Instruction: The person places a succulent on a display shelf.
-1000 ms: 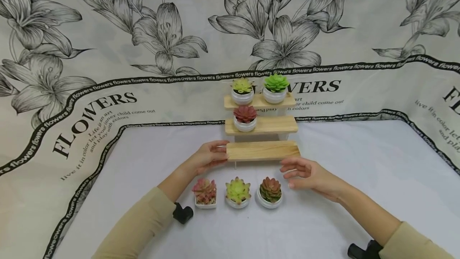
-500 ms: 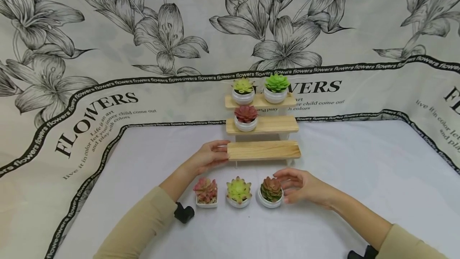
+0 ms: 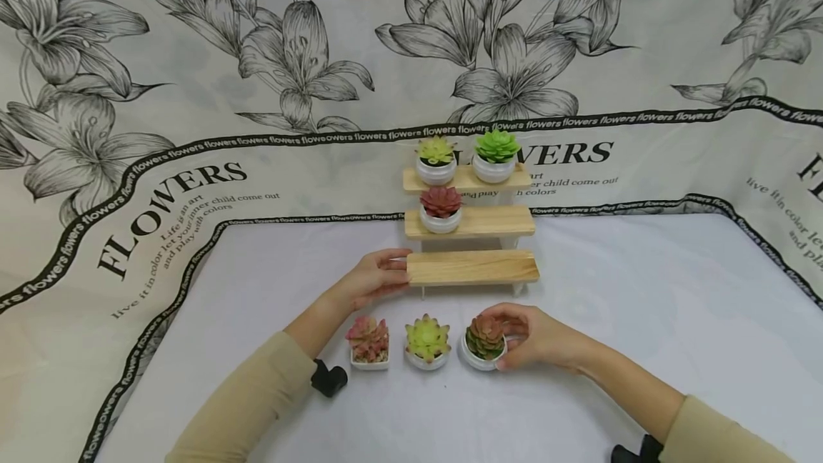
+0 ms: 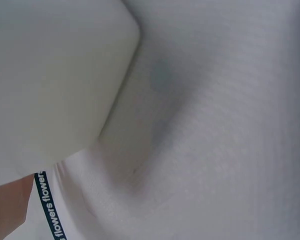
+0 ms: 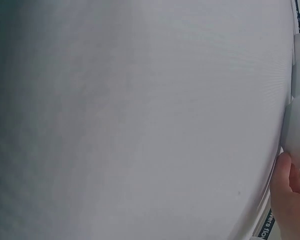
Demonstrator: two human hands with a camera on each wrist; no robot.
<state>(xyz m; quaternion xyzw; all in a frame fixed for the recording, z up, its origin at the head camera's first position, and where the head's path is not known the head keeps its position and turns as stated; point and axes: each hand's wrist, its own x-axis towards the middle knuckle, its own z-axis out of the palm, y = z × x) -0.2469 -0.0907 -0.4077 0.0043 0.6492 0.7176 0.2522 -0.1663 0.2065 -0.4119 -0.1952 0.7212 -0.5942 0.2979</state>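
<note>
My right hand (image 3: 543, 338) grips the right side of a round white pot holding a reddish-green artificial succulent (image 3: 485, 338), thumb in front and fingers behind. The pot stands on the table, and the right wrist view shows fingertips against a white pot (image 5: 297, 132). My left hand (image 3: 369, 282) holds the left end of the lowest plank (image 3: 472, 268) of a three-tier wooden stand. Left of the gripped pot are a yellow-green succulent (image 3: 427, 340) in a round pot and a pink one (image 3: 369, 341) in a square pot.
The middle plank (image 3: 498, 221) bears a dark red succulent (image 3: 441, 209) at its left. On the top plank (image 3: 464, 178) stand a yellow-green succulent (image 3: 436, 161) and a bright green one (image 3: 496, 156). A flower-printed cloth (image 3: 321, 177) hangs behind the white table (image 3: 617, 270).
My right hand has moved down and left from beside the lowest plank to the reddish-green succulent's pot and closed on it. The left hand has stayed at the stand.
</note>
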